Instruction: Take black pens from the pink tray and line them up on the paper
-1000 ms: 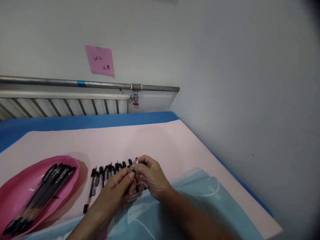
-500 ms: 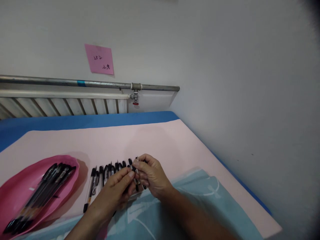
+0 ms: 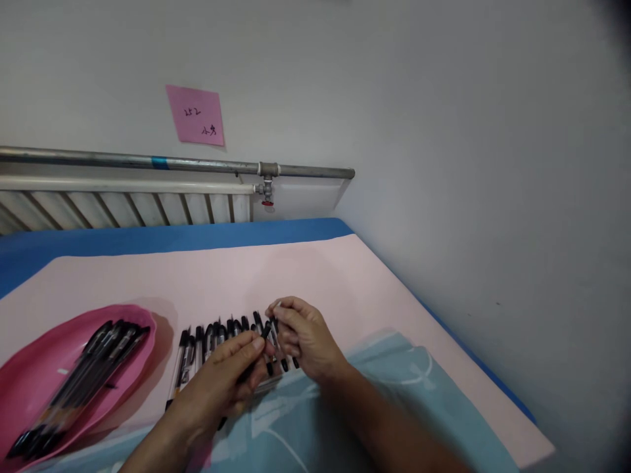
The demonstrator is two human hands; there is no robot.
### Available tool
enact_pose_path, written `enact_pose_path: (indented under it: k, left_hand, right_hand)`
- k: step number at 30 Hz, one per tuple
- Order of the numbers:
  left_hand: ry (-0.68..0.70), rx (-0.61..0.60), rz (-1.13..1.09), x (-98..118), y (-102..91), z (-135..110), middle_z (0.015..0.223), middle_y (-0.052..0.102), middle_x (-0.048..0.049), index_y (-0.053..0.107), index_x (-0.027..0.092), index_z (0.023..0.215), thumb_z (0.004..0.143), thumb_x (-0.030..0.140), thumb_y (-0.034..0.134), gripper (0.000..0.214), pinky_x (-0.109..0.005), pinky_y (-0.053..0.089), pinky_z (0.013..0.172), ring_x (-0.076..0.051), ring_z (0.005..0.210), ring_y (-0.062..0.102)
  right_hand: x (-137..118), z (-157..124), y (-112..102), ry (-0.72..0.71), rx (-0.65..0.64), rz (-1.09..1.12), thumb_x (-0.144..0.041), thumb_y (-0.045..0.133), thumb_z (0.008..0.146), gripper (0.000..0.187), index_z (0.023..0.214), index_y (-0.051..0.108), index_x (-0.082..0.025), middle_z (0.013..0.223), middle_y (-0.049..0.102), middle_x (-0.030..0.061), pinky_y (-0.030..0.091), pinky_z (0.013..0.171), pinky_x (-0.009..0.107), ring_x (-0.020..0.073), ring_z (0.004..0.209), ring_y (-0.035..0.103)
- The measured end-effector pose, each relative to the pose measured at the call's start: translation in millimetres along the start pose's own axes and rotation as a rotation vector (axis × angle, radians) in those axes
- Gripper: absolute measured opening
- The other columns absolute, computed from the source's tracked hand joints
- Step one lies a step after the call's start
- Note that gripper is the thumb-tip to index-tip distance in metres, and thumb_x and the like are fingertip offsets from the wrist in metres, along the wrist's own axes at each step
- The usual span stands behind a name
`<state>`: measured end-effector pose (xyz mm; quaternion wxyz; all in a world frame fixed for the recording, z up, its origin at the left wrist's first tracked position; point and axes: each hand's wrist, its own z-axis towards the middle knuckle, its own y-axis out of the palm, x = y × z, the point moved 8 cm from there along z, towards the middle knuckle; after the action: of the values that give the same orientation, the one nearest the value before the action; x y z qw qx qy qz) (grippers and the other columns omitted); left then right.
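My left hand [image 3: 224,381] is closed on a black pen [image 3: 254,355] that points up and to the right. My right hand [image 3: 303,338] is pinched on a small pen part [image 3: 276,305], a cap or tip, a short way off the pen's end. Both hands hover over a row of black pens [image 3: 217,345] lying side by side on the pink table cover [image 3: 276,276]. The pens nearest the hands are partly hidden by my fingers.
A pink tray [image 3: 29,378] at the left holds several more black pens [image 3: 81,381]. A light blue cloth [image 3: 394,407] lies under my forearms. A white wall runs along the right; a radiator [image 3: 123,207], pipes and a pink note [image 3: 196,115] are behind.
My hands have drawn apart: the right hand moved right with the small part, the left hand dropped a little with the pen. They were joined at the pen's end before.
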<state>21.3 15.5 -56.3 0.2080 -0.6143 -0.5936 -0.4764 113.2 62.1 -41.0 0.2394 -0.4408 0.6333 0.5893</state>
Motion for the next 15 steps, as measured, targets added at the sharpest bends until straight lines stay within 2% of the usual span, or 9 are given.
enact_pose_path:
  k: [3, 11, 15]
  left_hand:
    - [-0.046, 0.017, -0.013, -3.7, -0.5, -0.5, 0.048, 0.044, 0.0086, 0.055, 0.018, 0.077, 0.069, 0.049, 0.059, 0.033, -0.014, 0.006, 0.032, 0.001, 0.032, 0.017]
    - [-0.044, 0.013, 0.033, -3.6, 0.5, -0.5, 0.047, 0.043, 0.0087, 0.056, 0.018, 0.076, 0.069, 0.052, 0.058, 0.035, -0.015, 0.006, 0.031, 0.000, 0.032, 0.016]
    - [-0.073, -0.037, 0.108, -3.4, 0.6, -0.9, 0.045, 0.041, 0.0092, 0.055, 0.019, 0.078, 0.072, 0.053, 0.053, 0.035, -0.015, 0.006, 0.031, 0.000, 0.030, 0.016]
  right_hand:
    - [-9.2, 4.2, -9.9, -0.058, 0.039, 0.071, -0.025, 0.066, 0.065, 0.018, 0.075, 0.055, -0.016, 0.074, 0.057, -0.0023, 0.012, 0.030, 0.015, -0.0007, 0.036, 0.024]
    - [-9.3, 1.9, -15.9, -0.116, 0.156, 0.025, -0.026, 0.066, 0.064, 0.019, 0.074, 0.051, -0.018, 0.065, 0.053, -0.0052, 0.014, 0.029, 0.014, -0.0001, 0.034, 0.025]
    - [-21.7, 8.7, -31.1, -0.203, 0.231, -0.075, -0.025, 0.065, 0.062, 0.018, 0.074, 0.053, -0.017, 0.060, 0.052, -0.0059, 0.015, 0.029, 0.015, 0.0001, 0.033, 0.026]
